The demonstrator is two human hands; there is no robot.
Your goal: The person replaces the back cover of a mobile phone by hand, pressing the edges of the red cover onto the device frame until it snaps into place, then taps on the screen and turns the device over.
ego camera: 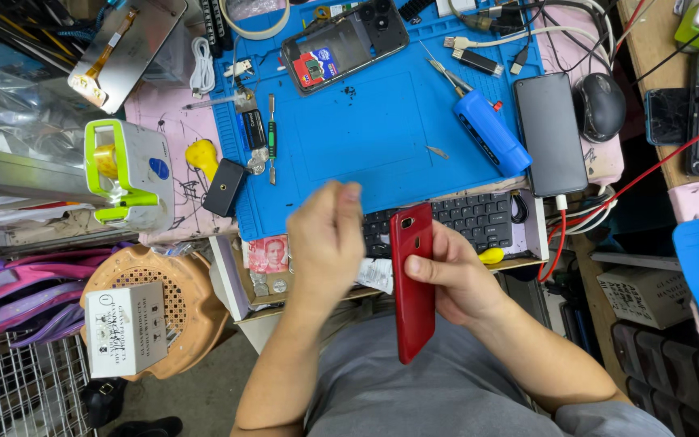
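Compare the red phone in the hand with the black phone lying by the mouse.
The red phone is held on edge in the right hand, back and camera showing; the black phone lies flat on the desk, dark screen up. The red phone has no cable that shows; the black phone has a white plug with a red cable at its near end. The red phone is glossy red, the black one plain dark. Both are slim rectangular phones.

Right hand (455, 279) holds a red phone (413, 283) upright; left hand (325, 243) is raised beside it.
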